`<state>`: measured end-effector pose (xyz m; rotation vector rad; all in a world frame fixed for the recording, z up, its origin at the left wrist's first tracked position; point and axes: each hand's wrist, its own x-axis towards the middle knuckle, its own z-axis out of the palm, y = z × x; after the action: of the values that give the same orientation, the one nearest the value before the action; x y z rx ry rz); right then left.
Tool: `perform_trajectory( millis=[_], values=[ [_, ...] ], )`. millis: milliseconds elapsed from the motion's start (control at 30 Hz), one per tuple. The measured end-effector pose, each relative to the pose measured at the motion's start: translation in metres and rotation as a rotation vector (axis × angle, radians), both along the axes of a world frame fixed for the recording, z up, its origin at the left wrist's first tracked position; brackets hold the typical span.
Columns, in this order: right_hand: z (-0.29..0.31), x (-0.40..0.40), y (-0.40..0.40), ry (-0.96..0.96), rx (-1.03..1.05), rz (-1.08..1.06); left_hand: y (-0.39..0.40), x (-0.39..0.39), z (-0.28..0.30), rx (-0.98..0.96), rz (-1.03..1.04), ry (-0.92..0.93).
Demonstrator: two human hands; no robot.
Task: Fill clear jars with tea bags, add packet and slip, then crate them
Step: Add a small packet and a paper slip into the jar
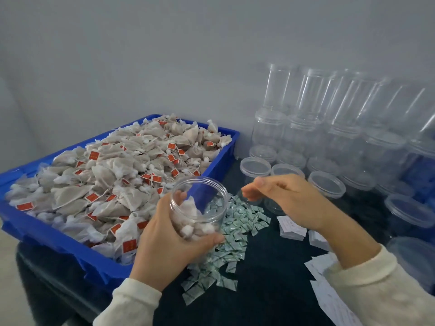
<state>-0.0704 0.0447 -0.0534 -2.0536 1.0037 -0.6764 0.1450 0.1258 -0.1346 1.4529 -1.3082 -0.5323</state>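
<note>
My left hand (162, 241) grips a clear jar (200, 203), tilted with its mouth up and away; several tea bags lie in its bottom. A blue crate (226, 158) on the left is heaped with tea bags (113, 175) that carry red tags. My right hand (282, 198) hovers just right of the jar's mouth, fingers loosely extended and holding nothing. Below both hands a pile of small green packets (233, 234) spreads over the dark table. White paper slips (292, 228) lie to the right of the packets, more near my right sleeve.
Empty clear jars (306, 135) are stacked against the wall at the back right, with more (326, 184) standing open-mouthed in front of them. Another blue crate (421, 177) shows behind the jars at the far right. The grey wall closes off the back.
</note>
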Motion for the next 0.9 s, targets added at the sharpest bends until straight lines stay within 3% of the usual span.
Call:
perform_trajectory(
  millis=[300,500,667,900],
  values=[
    [-0.076,-0.066,-0.008,0.204,-0.025,-0.392,0.004,-0.037,-0.022,-0.063,-0.056,0.118],
    [-0.132,-0.031,-0.030,0.433,-0.098,-0.298,0.018,-0.079,-0.047,0.002,-0.197,0.305],
    [-0.145,-0.002,-0.051,0.456,-0.202,-0.145,0.027,-0.093,-0.063,0.031,-0.235,0.333],
    [-0.144,0.018,-0.071,0.704,-0.272,-0.051,0.034,-0.090,-0.058,0.017,-0.233,0.311]
  ],
)
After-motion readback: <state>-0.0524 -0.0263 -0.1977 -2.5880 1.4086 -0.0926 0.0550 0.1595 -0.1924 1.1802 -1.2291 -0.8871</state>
